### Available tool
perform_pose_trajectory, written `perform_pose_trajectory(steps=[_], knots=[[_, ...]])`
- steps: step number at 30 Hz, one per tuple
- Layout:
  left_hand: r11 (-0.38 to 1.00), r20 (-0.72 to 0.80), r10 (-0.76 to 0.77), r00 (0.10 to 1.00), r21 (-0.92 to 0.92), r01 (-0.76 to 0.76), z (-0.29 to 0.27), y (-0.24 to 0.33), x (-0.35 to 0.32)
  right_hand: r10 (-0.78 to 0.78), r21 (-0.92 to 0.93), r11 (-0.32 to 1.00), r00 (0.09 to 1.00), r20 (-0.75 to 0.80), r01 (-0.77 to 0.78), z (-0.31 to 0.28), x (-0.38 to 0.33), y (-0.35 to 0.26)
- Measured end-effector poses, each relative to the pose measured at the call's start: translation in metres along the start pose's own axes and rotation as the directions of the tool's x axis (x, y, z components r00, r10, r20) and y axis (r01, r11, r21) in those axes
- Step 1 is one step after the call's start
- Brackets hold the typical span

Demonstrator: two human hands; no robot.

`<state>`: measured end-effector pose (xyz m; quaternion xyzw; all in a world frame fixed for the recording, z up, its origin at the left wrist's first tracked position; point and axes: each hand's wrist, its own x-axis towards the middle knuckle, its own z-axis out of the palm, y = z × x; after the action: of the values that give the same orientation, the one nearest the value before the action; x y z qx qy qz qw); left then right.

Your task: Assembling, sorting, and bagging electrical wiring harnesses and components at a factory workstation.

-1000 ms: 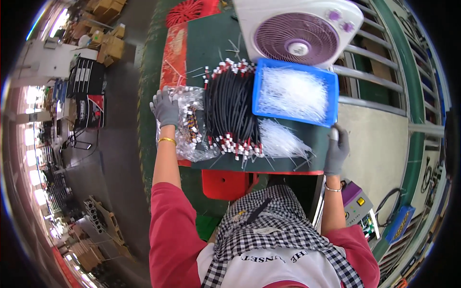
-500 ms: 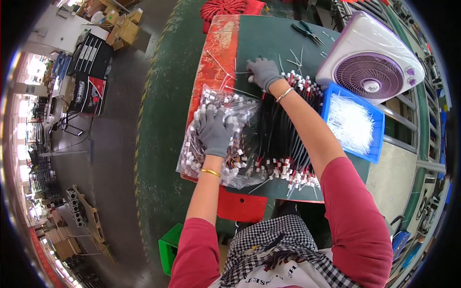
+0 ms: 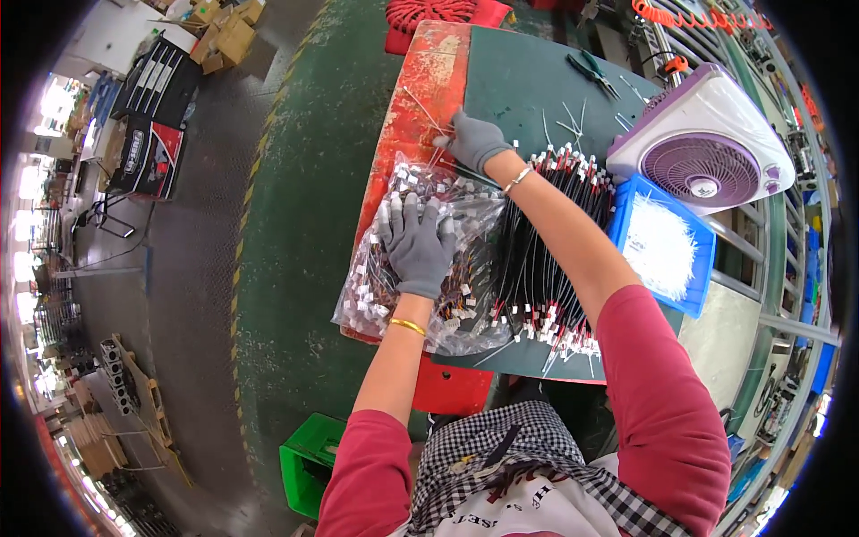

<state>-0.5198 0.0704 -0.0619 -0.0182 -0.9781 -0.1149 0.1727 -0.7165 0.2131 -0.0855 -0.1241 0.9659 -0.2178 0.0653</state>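
Head view: main change I get on my feed is the right hand (image 3: 474, 141). A second ago it was by the far right edge of the tabletop (image 3: 528, 80); half a second ago, over the top end of the black cable bundle (image 3: 537, 259). Now it's further left, at the red strip (image 3: 429, 72), fingers curled in at the thin white ties (image 3: 419, 106). Can't tell from here if it has one pinched. Left hand (image 3: 419, 255) was at the clear bag's left edge, now sits flat mid-bag, fingers spread, gripping nothing I can see. Clear bag (image 3: 461, 300), full of white-plugged wires, lies left of the bundle. Blue tray (image 3: 703, 273) stays right of the bundle.
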Motion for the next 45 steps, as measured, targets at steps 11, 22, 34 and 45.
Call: perform_pose_trajectory(steps=[11, 22, 34, 45], knots=[[0.999, 0.020, 0.003, 1.000, 0.037, -0.004, 0.003, 0.000, -0.002, 0.131, 0.233, 0.971, 0.933, -0.334, -0.053, -0.065, 0.011, 0.057], [0.998, 0.031, 0.007, 0.999, 0.059, -0.009, -0.002, 0.004, -0.002, 0.299, -0.395, 0.885, 0.951, 0.082, -0.244, -0.107, -0.011, 0.176], [0.998, 0.035, 0.013, 0.999, 0.063, -0.015, -0.002, 0.004, 0.001, 0.425, -0.129, 0.903, 0.898, 0.112, -0.411, -0.081, -0.019, 0.152], [0.998, 0.015, 0.019, 1.000, 0.058, -0.020, 0.005, 0.002, -0.002, 0.176, 0.757, 0.653, 0.967, -0.186, 0.027, -0.157, -0.033, 0.145]])
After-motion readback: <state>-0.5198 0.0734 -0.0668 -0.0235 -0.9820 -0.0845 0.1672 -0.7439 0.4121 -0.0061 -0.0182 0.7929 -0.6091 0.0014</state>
